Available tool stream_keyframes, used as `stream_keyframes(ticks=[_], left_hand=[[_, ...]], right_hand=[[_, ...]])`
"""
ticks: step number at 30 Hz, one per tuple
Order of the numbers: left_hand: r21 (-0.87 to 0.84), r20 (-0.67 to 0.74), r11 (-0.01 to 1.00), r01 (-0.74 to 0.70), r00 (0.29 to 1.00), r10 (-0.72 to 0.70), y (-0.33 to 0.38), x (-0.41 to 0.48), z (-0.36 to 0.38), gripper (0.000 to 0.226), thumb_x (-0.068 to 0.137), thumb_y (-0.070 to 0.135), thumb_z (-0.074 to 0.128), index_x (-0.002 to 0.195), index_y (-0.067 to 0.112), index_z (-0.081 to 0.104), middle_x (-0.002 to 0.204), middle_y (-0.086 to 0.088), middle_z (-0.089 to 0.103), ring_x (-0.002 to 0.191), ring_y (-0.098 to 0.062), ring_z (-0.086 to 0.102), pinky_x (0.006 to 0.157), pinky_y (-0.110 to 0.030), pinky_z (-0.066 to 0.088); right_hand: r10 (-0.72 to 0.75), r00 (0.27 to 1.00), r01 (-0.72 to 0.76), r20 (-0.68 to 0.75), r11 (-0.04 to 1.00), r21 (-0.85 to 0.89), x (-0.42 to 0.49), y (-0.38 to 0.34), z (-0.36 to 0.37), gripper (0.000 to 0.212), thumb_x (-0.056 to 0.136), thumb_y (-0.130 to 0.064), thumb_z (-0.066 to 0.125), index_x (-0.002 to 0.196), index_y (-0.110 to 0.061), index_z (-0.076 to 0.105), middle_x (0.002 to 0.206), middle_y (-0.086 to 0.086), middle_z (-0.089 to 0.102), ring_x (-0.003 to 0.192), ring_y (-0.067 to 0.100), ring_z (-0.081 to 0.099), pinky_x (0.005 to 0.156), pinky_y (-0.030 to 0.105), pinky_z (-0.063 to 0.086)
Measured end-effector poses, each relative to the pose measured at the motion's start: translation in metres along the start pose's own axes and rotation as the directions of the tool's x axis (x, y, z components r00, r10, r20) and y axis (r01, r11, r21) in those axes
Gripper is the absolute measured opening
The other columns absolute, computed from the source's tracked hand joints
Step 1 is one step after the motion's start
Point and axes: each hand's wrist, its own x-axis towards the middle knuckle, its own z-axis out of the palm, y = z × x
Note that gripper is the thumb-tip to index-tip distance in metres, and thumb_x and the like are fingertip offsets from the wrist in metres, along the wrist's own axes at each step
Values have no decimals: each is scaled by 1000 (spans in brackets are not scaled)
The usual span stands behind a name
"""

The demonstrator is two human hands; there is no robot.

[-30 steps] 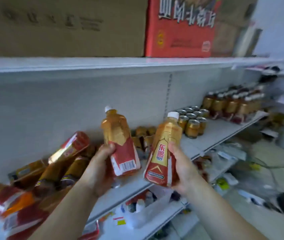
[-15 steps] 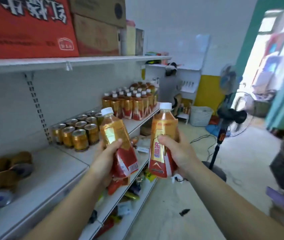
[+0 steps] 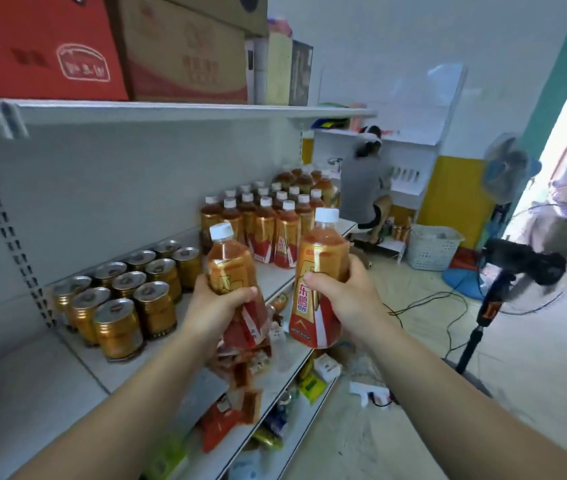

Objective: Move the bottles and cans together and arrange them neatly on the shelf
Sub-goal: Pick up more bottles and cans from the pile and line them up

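Amber left bottle (image 3: 230,271) is gripped by the left hand (image 3: 216,308), right bottle (image 3: 320,268) by the right hand (image 3: 349,296); the 2 should be stood flush beside the bottle rows (image 3: 270,225).

Left bottle (image 3: 230,268) tilted, right bottle (image 3: 323,249) upright

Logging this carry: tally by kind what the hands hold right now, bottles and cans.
Bottles: 2, the left bottle in the left hand and the right bottle in the right hand
Cans: 0, the cans all stand on the shelf
Total: 2
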Motion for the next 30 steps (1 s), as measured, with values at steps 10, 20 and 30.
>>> stream_keyframes(ticks=[10, 20, 30], left_hand=[[152, -137, 988, 27, 991, -6, -33, 160, 31, 58, 56, 22, 87, 95, 35, 46, 89, 11, 61, 83, -10, 59, 76, -32, 45], [169, -319, 983, -67, 940, 119, -65, 203, 84, 84, 65, 22, 82, 126, 34, 26, 104, 18, 50, 93, -2, 51, 79, -24, 41], [420, -468, 907, 43, 866, 176, -75, 208, 116, 86, 76, 19, 76, 143, 21, 22, 137, -5, 35, 119, -18, 43, 99, -36, 39]], right_hand=[[-25, 999, 31, 44, 988, -151, 166, 16, 11, 85, 45, -49, 76, 122, -41, 40, 108, -13, 61, 99, 12, 61, 77, 35, 53], [-82, 971, 122, 225, 978, -170, 276, 46, 13, 85, 51, -41, 82, 120, -46, 32, 110, -21, 52, 108, 15, 53, 94, 47, 48], [-243, 855, 320, 458, 943, -97, 313, 65, -5, 80, 50, -47, 82, 107, -56, 26, 110, -25, 46, 97, -7, 46, 74, 11, 30]])
